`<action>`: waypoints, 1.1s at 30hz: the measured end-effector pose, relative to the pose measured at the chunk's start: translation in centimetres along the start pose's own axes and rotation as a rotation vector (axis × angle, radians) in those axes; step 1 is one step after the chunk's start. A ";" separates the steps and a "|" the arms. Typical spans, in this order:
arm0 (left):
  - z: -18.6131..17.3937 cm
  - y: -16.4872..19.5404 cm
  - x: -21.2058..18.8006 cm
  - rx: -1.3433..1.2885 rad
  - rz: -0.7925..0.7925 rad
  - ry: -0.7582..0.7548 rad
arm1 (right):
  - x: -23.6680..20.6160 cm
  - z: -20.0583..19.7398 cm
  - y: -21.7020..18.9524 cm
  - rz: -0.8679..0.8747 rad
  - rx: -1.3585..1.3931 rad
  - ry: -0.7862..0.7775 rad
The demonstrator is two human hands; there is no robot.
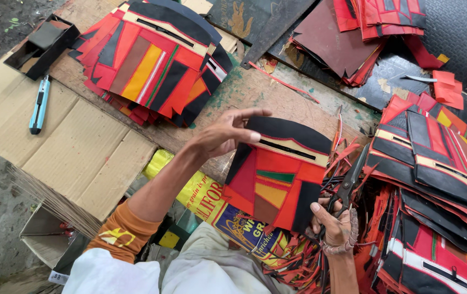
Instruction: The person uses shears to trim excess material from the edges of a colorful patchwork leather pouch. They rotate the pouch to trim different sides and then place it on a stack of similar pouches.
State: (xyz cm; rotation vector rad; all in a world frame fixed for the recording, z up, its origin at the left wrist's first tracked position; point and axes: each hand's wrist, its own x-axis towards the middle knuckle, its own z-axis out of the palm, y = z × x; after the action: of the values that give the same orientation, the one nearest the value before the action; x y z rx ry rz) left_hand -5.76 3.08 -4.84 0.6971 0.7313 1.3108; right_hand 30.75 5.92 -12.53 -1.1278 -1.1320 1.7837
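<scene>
- Where the wooden surface (pixel 277 95) lies, stacks of patchwork panels sit: one stack (pixel 154 60) far left, another stack (pixel 434 179) right.
- Patchwork panel (pixel 277 174), red, black and orange, held centre above the surface edge.
- Left hand (pixel 225 133) pinching the panel's top edge.
- Right hand (pixel 334 223) gripping scissors (pixel 347 182) beside the panel's lower right corner.
- Blue utility knife (pixel 39 104) on cardboard.

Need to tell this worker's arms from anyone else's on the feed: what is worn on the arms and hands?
Both hands are bare, no gloves. The left hand comes out of an orange long sleeve pushed up toward the elbow, with a yellow printed mark near its edge. The right hand has bare forearm below it and a pale beaded bracelet at the wrist. No rings or watch visible.
</scene>
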 end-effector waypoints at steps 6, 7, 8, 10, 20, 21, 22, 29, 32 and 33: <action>0.1 -2.8 -3.2 -0.032 -0.150 0.055 | 0.4 -0.4 0.2 0.006 -0.035 0.014; 0.2 -3.4 -3.3 -0.091 -0.125 0.038 | 0.3 -0.5 0.2 0.016 -0.044 0.035; 0.2 -3.8 -3.3 -0.149 -0.101 0.021 | 0.2 -0.6 0.2 0.026 -0.052 0.055; 0.0 -4.2 -3.4 -0.153 -0.053 0.021 | 0.0 -0.7 -0.1 0.044 -0.026 0.052; 0.6 -4.1 -3.2 -0.264 -0.027 0.051 | 1.2 -0.1 -1.5 0.042 -0.101 0.163; 0.7 -4.2 -3.5 -0.245 -0.076 0.064 | 1.6 -0.1 -1.6 0.017 -0.084 0.154; 0.8 -4.3 -3.8 -0.226 -0.125 0.078 | 2.1 0.0 -1.7 0.024 -0.092 0.153; 0.5 -5.2 -4.3 -0.284 -0.259 -0.058 | 4.4 -0.9 -4.5 -0.028 -0.146 0.086; 0.9 -5.5 -3.5 -0.306 -0.236 -0.041 | 4.5 -0.9 -6.4 -0.053 -0.187 0.089; 1.2 -5.7 -3.2 -0.292 -0.180 -0.056 | 4.4 -0.8 -7.0 -0.061 -0.204 0.099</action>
State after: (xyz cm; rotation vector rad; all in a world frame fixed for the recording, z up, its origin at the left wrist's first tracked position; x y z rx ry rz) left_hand -1.81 -0.90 -8.47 0.4207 0.5306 1.1967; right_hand 30.78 12.50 -7.51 -1.2723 -1.2964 1.5748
